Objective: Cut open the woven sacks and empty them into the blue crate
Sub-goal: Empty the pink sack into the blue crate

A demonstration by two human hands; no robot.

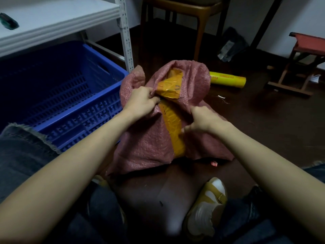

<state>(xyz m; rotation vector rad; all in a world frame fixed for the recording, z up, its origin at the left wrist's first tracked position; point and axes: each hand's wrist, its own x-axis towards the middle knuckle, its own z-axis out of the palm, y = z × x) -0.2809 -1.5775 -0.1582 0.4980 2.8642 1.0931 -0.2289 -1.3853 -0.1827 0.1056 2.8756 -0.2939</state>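
Denim-clad knees and a yellow-and-white shoe (209, 199) frame the bottom of the head view; both bare forearms reach forward from there to the work.

**Step in hand: opening the sack.** The pink woven sack (146, 143) stands on the dark floor between the person's feet, just beside the blue crate (84, 118), with its mouth folded over and bound by a strip of orange tape (173, 124). The left hand (142, 100) pinches the sack fabric at the upper end of the tape, fingers curled tight. The right hand (204, 120) grips fabric at the tape's right edge, lower down, thumb toward the strip. No blade shows in either hand. The sack appears sealed, so emptying has not begun.

**Next move, as judged.**
1. Part or cut the tape along its length to free the mouth.
2. Lift the sack and tip it leftward over the crate rim.

**Surroundings.**
- The crate sits under a white shelf (58, 14), whose perforated upright (125, 36) stands at the crate's far corner, near the sack.
- A dark green object (8, 21) lies on the shelf; it is too blurred to identify.
- A yellow roll (226, 79) lies on the floor behind the sack.
- A wooden chair (198, 13) and a red stool (307, 44) stand well apart.

**Obstructions.** The shelf overhangs part of the crate, which may limit the tipping height.
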